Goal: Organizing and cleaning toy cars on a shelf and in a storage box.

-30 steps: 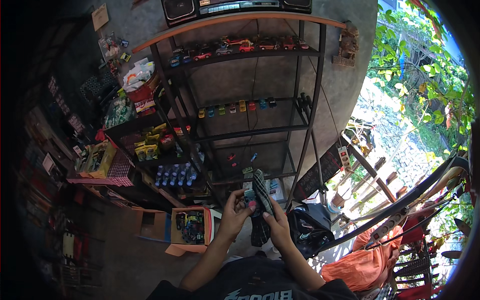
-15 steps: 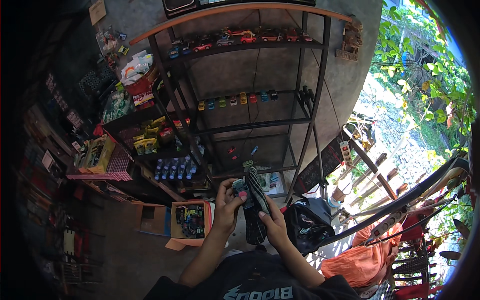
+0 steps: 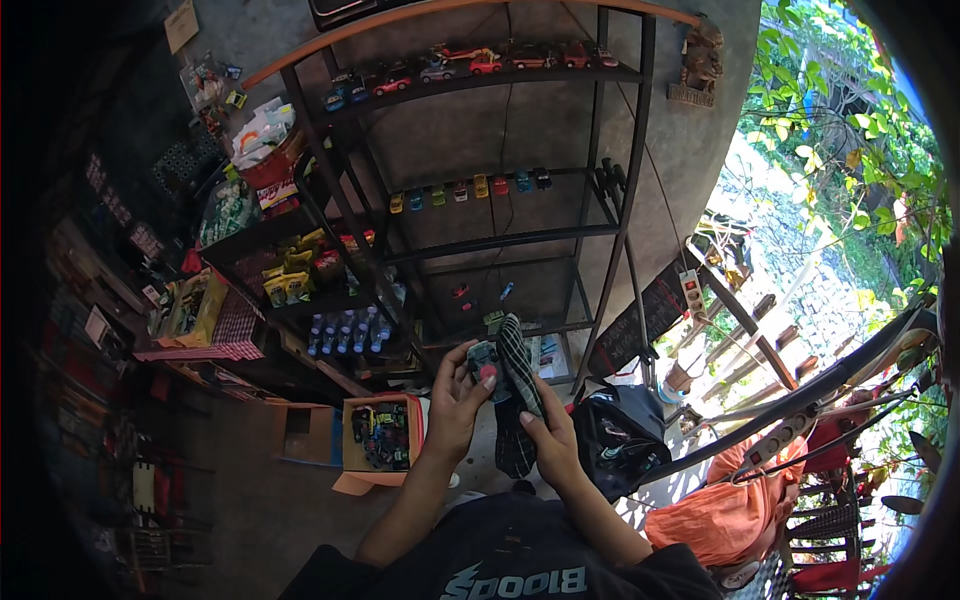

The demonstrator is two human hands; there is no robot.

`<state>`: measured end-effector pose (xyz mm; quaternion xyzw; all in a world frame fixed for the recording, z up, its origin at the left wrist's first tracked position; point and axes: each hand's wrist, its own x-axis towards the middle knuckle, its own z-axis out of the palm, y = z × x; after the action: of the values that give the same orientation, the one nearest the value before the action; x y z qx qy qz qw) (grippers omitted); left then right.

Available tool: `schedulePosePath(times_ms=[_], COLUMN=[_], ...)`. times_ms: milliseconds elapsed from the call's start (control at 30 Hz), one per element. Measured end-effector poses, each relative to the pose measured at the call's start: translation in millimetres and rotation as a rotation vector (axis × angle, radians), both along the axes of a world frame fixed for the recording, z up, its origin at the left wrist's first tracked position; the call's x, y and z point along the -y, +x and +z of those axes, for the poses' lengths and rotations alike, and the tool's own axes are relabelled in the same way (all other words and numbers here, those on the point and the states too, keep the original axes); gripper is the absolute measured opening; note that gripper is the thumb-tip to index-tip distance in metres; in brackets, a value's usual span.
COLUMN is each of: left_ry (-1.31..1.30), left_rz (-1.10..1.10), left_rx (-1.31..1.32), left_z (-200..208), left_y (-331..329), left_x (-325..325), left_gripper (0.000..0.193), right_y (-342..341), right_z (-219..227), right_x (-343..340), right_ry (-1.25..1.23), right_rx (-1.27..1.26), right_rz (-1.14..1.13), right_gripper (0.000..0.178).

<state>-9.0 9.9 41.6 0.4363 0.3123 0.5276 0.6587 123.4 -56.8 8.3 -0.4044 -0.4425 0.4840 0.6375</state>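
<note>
My left hand [image 3: 457, 405] is closed around a small greenish-grey toy vehicle [image 3: 483, 355] with a pinkish-red spot on it, the thumb near that spot. Beside it, my right hand [image 3: 553, 445] grips a dark checked cloth [image 3: 515, 365], which stands up against the toy's right side and hangs down below. The cloth partly covers the toy, so I cannot tell its exact model. Both hands are in front of my body, before a black metal shelf rack [image 3: 500, 240].
Toy cars line the rack's top shelf [image 3: 440, 82] and middle shelf; a few small toys lie lower down. An open cardboard box [image 3: 356, 484] of toys sits on the floor at left. A black bag [image 3: 622, 440] and orange cloth [image 3: 700, 525] are at right.
The cloth and the toy are raised slightly, and the cloth's upper end is higher beside the toy. Both hands keep their hold. The view has shifted a little.
</note>
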Motion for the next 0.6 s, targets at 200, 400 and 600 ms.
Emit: schedulePosePath(times_ms=[200, 400, 600], left_ry=[0.038, 0.044, -0.015], left_rz=[-0.077, -0.087, -0.14], left_rx=[-0.165, -0.169, -0.117], left_z=[-4.7, -3.6, -2.9], left_y=[9.8, 13.0, 7.4], left_x=[8.4, 8.4, 7.1], left_gripper=[0.054, 0.053, 0.052], right_y=[18.5, 21.6, 23.9], right_z=[-2.8, 1.1, 0.5], right_x=[-3.2, -4.4, 2.1], right_ry=[-0.053, -0.003, 0.024], right_rx=[-0.145, -0.119, 0.007], right_rz=[-0.016, -0.064, -0.06], right_gripper=[0.055, 0.054, 0.055])
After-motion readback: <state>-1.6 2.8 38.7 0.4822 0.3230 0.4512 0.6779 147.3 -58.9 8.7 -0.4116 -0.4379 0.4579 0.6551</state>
